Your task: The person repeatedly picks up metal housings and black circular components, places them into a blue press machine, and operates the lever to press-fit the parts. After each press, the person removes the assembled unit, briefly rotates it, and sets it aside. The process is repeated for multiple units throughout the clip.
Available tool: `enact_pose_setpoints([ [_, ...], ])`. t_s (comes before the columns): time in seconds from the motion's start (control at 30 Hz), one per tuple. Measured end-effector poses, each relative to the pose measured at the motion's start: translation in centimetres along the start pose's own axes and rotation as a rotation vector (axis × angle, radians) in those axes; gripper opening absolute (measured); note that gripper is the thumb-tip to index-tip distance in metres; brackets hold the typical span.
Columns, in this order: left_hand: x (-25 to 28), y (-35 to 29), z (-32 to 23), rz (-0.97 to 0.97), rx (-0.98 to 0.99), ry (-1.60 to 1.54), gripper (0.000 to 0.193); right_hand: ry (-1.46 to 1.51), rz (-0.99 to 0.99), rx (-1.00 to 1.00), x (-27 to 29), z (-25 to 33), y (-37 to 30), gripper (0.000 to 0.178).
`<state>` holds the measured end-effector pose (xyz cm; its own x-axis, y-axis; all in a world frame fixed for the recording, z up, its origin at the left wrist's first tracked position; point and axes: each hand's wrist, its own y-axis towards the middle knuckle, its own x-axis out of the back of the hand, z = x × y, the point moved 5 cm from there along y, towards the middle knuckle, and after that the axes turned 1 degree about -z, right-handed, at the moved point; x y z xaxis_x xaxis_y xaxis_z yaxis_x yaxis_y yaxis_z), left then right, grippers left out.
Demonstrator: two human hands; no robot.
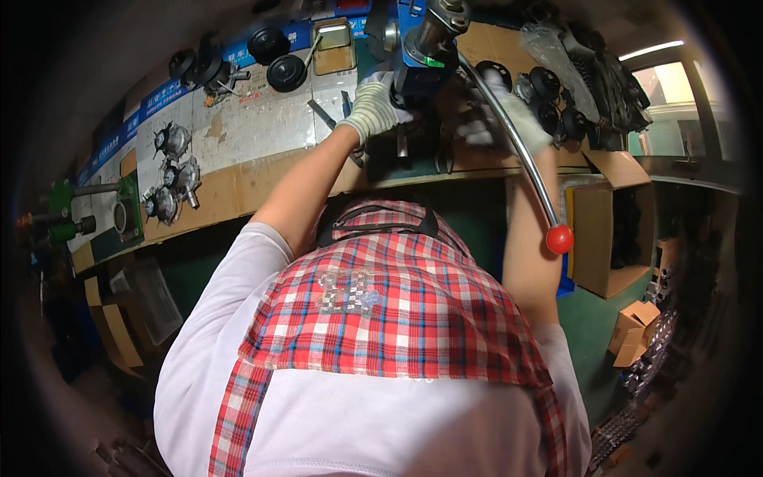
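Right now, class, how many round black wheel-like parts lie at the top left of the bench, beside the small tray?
3, possibly more hidden: one black wheel left of the tray, another just below it, a third farther left.

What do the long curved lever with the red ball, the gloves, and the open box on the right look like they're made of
The curved lever looks like polished metal, given its bright sheen. Its red ball knob seems glossy plastic, though that is uncertain. The gloves on the left hand and right hand look like white knitted fabric. The open box appears plain brown cardboard.
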<state>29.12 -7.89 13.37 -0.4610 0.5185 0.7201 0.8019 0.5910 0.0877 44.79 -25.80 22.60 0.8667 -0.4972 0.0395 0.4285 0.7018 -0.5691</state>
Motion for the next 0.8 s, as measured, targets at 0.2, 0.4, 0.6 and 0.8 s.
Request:
enact_pose_setpoints([
  [0.2, -1.8, 1.1, 1.0, 0.006, -0.081, 0.000, 0.099, -0.917, -0.060, 0.380, 0.3, 3.2, -15.6, 0.065],
  [0.4, -1.4, 1.2, 0.6, 0.062, -0.033, 0.055, 0.102, -1.076, -0.226, 0.011, 0.8, -5.6, -11.2, 0.045],
  [0.6, -0.7, 1.0, -0.7, 0.038, -0.059, 0.129, 0.102, -1.039, -0.585, 0.022, 0.1, -11.0, -6.4, 0.046],
  [0.8, -0.4, 0.7, -0.2, -0.004, -0.057, 0.141, 0.097, -1.079, -0.428, 0.038, 0.7, -10.8, -7.2, 0.058],
])
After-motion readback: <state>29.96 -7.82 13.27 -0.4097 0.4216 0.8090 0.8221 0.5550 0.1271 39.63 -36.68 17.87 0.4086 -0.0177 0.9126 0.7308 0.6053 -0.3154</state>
